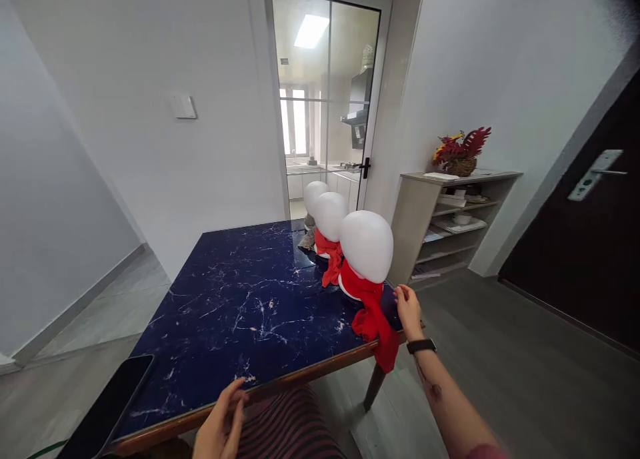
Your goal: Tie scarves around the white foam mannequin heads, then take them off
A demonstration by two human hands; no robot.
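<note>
My right hand (409,307) is beside the nearest white balloon (367,247), off the table's right edge. Its fingers are loosely bent, and I see nothing in them. A red cloth (371,299) wraps the base below that balloon, and its end hangs over the front edge. Behind it, a second white balloon (331,215) has another red cloth (330,255) around its base. The third white balloon (315,195), farther back, has grey material under it and is partly hidden. Near the front edge, my left hand (223,419) has loosely curved fingers, apart and holding nothing.
The dark blue marbled table (240,292) has a wooden edge. A black screen-like device (107,405) lies at its left front corner. Behind stands a glass door (330,99). To the right are a low shelf (420,219) with a flower basket (460,165) and a dark door (575,225).
</note>
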